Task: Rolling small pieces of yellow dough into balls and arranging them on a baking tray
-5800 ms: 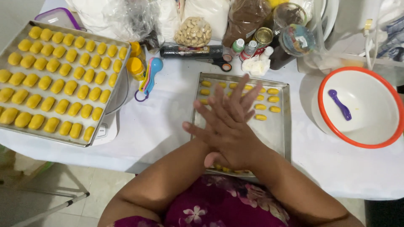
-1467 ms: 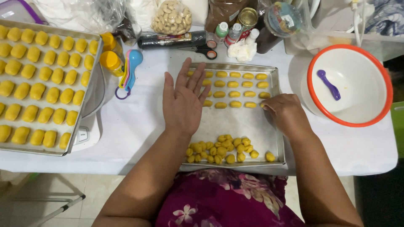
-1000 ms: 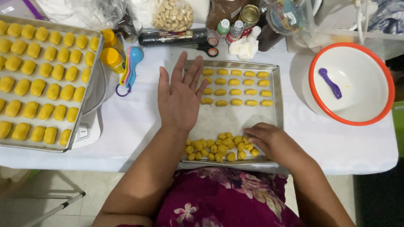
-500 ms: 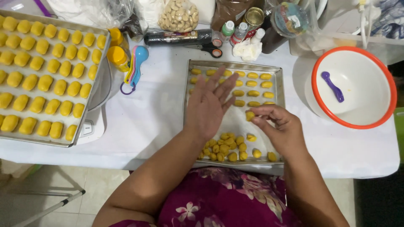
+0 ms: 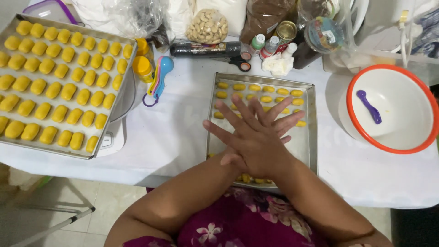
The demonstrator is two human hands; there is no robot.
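My two hands are pressed palm to palm, fingers spread and crossed, above a small metal baking tray [image 5: 312, 137]. My right hand [image 5: 254, 148] lies on top with fingers pointing up-left. My left hand [image 5: 289, 121] is under it, fingers pointing up-right. The yellow dough piece picked up a moment ago is hidden between the palms. Rows of shaped yellow dough pieces [image 5: 265, 89] fill the tray's far end. A pile of loose dough pieces [image 5: 250, 178] shows at its near edge, mostly covered by my wrists.
A large tray [image 5: 45, 148] of bigger yellow pastries [image 5: 55, 82] rests on a white scale [image 5: 114, 135] at left. A white bowl with an orange rim [image 5: 352, 91] holds a purple spoon [image 5: 368, 106]. Coloured measuring spoons [image 5: 157, 80], yellow bottles [image 5: 144, 64], scissors [image 5: 241, 63], a nut bag [image 5: 206, 25] and jars line the back.
My right hand took one yellow piece from the near pile and lifted it. Both hands then came together over the tray, palms pressed, as they were several seconds ago.
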